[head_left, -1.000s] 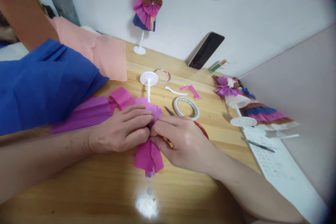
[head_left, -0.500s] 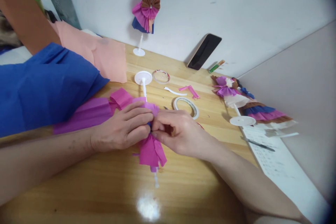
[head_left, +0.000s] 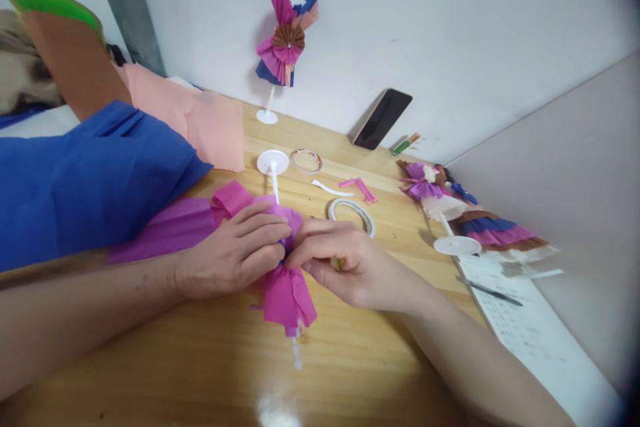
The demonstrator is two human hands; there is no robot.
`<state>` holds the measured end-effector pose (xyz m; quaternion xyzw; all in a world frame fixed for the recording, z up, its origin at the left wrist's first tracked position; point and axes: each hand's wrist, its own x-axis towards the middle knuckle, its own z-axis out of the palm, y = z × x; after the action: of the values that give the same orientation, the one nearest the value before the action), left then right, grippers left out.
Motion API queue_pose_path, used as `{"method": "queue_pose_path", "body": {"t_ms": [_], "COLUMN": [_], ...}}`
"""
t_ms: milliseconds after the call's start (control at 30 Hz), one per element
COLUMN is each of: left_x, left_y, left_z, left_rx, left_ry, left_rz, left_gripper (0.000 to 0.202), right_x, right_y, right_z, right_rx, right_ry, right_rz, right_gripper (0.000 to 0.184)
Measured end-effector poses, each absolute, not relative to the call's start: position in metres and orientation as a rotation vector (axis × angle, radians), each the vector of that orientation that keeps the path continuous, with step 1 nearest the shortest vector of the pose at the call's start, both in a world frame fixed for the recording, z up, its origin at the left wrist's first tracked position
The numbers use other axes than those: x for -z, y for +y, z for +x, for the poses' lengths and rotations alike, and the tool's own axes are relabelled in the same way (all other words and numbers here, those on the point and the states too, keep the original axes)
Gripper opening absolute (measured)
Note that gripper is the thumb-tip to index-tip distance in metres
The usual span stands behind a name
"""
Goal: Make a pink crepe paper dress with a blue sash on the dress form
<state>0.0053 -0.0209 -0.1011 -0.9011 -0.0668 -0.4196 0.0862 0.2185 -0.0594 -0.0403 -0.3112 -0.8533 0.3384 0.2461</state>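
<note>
A small dress form on a white stand [head_left: 275, 185] lies across the table, its base away from me. Purple and magenta crepe paper [head_left: 289, 297] wraps it, gathered at a dark blue waist. My left hand [head_left: 240, 250] is closed over the wrapped form from the left, the fingertips near the blue part. From the right, my right hand [head_left: 345, 260] touches the gathered waist with its bent index finger. Its thumb is apart from that finger, and I see nothing held between them. The other right fingers are curled and partly hidden.
Blue crepe paper [head_left: 100, 173], a purple sheet [head_left: 170, 227] and a peach sheet [head_left: 215, 130] lie left. Beyond my hands are a tape roll [head_left: 367, 217], paper scraps [head_left: 360, 187] and a phone [head_left: 383, 119]. Dressed forms stand at the back [head_left: 289, 47] and right [head_left: 457, 245].
My right thumb and index finger were pinched at the waist and are now parted, the thumb drawn back to the right. My left hand stays on the form. The view has tilted up slightly.
</note>
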Motion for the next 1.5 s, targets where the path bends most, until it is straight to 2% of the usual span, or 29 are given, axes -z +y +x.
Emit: {"method": "queue_pose_path", "body": {"t_ms": [467,767,1033,1267,1500], "left_x": [0.102,0.101,0.100,0.102,0.101], "left_y": [-0.021,-0.021,-0.021,-0.020,-0.019], "left_z": [0.003,0.003,0.003,0.003,0.002], "left_rx": [1.223,1.296,1.261,1.256,1.286], "left_ry": [-0.255,-0.245,-0.279,-0.299,-0.248], "left_rz": [-2.737,-2.734,-2.758,-2.758,-2.775], "left_gripper": [0.010,0.014,0.011,0.013,0.013], "right_x": [0.049,0.054,0.054,0.052,0.055], "right_y": [-0.055,-0.054,-0.057,-0.058,-0.052], "right_z": [0.219,0.223,0.221,0.220,0.224], "right_rx": [-0.474,-0.479,-0.345,-0.375,-0.039], "right_ry": [-2.319,-2.431,-2.432,-2.438,-2.578], "right_rz": [-1.011,-1.043,-0.995,-0.884,-0.781], "right_gripper": [0.016,0.016,0.016,0.026,0.023]}}
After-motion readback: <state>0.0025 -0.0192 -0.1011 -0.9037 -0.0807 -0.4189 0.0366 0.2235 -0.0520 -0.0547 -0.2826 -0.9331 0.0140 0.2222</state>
